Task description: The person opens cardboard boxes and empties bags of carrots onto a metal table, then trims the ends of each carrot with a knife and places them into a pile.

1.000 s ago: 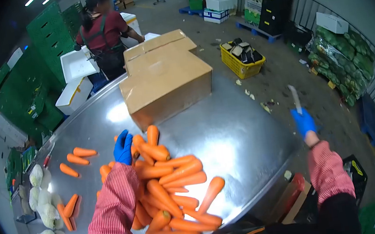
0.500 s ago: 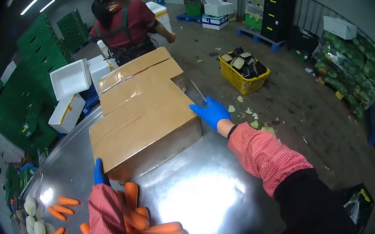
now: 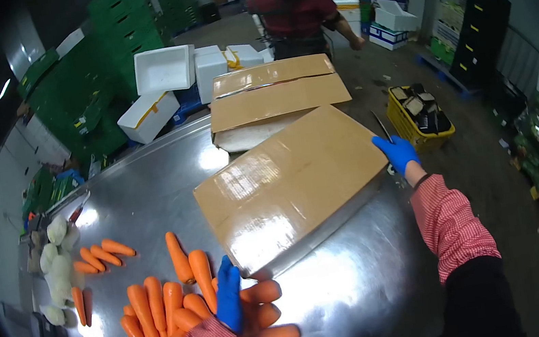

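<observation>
A closed cardboard box (image 3: 292, 182) with shiny tape on its lid sits at an angle on the steel table (image 3: 155, 191). Against its near left corner my left hand (image 3: 230, 295), in a blue glove, rests with the fingers stretched out. My right hand (image 3: 398, 152), also gloved in blue, is at the box's right corner. A thin knife (image 3: 381, 126) sticks up out of its closed fingers. Many loose carrots (image 3: 172, 298) lie around my left hand and under my forearm, some touching each other.
Behind stands a second cardboard box (image 3: 277, 98). Pale green vegetables (image 3: 58, 270) line the table's left edge. A yellow crate (image 3: 419, 127) of dark items is on the floor at right. White foam boxes (image 3: 165, 69), green crates (image 3: 125, 23) and a co-worker (image 3: 296, 13) are beyond the table.
The box has turned and come away from the box behind it, with both hands at its corners. My view has swung left, showing more carrots. The co-worker has turned.
</observation>
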The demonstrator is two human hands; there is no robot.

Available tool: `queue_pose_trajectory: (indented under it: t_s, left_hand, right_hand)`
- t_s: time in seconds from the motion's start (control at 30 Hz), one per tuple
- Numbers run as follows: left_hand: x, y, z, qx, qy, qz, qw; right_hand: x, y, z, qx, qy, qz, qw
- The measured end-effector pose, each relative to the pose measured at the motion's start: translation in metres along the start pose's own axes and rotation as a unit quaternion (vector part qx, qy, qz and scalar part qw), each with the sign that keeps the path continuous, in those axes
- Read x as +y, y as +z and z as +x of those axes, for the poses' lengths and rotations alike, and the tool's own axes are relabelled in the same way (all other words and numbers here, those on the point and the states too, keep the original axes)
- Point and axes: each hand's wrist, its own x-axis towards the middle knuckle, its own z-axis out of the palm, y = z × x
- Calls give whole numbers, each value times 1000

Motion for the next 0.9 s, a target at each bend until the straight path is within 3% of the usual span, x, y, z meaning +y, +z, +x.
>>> queue_pose_trajectory:
  t_s: [0.13,0.17,0.23,0.3,0.33,0.43,0.57,0.77,0.9]
  left_hand:
    - [36,-34,90,151,82,108,979]
    - [48,-43,108,62,104,11,993]
    - [73,-61,146,-124,91,-192,969]
    - [61,-36,204,61,145,57,986]
    - [55,-34,211,56,156,58,984]
    - [46,-36,214,62,202,59,976]
    - [48,-33,201,27,173,85,981]
    - [27,-20,175,-63,185,96,976]
    - [24,4,134,-100,146,91,980]
  right_hand:
    - [-8,-2,-1,5,32,-12,999]
    - [-5,-1,-2,3,46,24,999]
    - [2,5,-1,0,71,97,993]
    - [7,4,-2,-19,67,162,984]
    - [8,4,-5,-30,65,194,978]
    - [10,-1,-20,-17,74,214,974]
    - [22,-16,-63,0,84,248,965]
    - [56,-58,-173,58,150,219,962]
    - [71,-87,-248,103,151,167,969]
